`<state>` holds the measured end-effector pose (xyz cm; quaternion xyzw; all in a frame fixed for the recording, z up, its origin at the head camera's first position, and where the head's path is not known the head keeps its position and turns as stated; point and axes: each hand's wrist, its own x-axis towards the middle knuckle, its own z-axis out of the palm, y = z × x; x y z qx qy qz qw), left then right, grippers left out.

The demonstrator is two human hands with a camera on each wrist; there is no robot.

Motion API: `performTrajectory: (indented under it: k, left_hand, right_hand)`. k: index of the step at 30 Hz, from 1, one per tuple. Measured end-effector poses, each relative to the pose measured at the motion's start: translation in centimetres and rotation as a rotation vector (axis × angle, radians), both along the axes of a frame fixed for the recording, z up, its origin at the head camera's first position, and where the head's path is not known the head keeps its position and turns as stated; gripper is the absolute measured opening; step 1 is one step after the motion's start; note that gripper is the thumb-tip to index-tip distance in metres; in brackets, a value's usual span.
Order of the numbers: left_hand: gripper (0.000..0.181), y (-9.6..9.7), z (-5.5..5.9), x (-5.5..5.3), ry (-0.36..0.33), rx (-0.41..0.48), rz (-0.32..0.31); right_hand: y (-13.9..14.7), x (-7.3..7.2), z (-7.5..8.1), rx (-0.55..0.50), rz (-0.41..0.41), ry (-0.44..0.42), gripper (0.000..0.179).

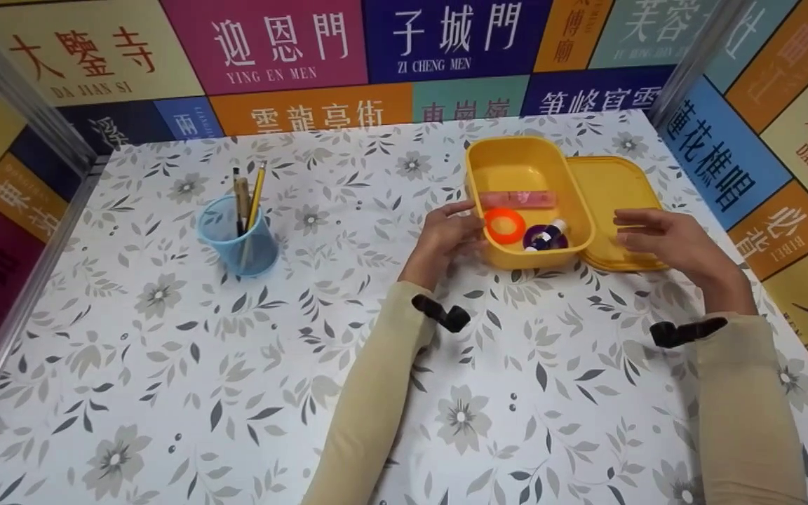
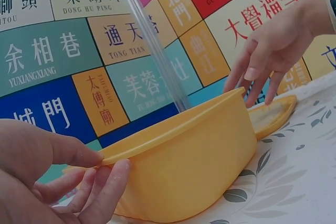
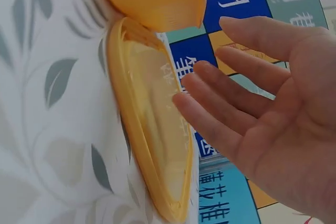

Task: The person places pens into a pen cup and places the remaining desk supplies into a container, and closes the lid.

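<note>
A yellow plastic box [image 1: 530,259] stands uncovered at the back right. Inside it lie a flat pink strip [image 1: 520,199], an orange ring [image 1: 492,228], a purple round thing [image 1: 533,231] and a small dark bottle [image 1: 548,236] with pale ends. My left hand [image 1: 442,235] is at the box's left side, its fingers [image 2: 113,182] touching the wall near the rim without visibly gripping it. Over the right part of the yellow lid [image 1: 625,193] hovers my right hand [image 1: 684,242], fingers spread and holding nothing. The lid lies flat against the box's right side.
A light blue mesh cup [image 1: 239,245] with a yellow pencil [image 1: 257,196] and several other slim sticks stands at the back left. The table [image 1: 250,407] has a floral cover. Colourful printed panels [image 1: 285,45] rise along its back and sides.
</note>
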<state>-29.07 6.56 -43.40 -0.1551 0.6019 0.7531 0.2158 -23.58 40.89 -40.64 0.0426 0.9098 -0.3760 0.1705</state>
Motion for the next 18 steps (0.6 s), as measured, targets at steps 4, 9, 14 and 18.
performTrajectory:
  k: [4, 9, 14, 18]
  left_hand:
    - [0.041, -0.3, 0.0, -0.2, -0.008, -0.001, 0.008]
    - [0.042, -0.4, -0.1, -0.2, -0.006, 0.016, 0.011]
    - [0.040, -0.5, -0.1, -0.2, -0.005, 0.020, -0.002]
    - [0.042, -0.5, 0.0, -0.2, -0.009, 0.012, -0.007]
  right_hand:
    - [-0.6, -0.2, -0.1, 0.030, -0.005, 0.031, 0.073]
    - [-0.9, -0.5, -0.4, 0.067, -0.017, 0.040, 0.068]
    - [0.7, -0.4, -0.6, 0.052, -0.105, 0.089, 0.067]
    - [2.3, -0.2, -1.0, 0.023, -0.148, 0.116, 0.067]
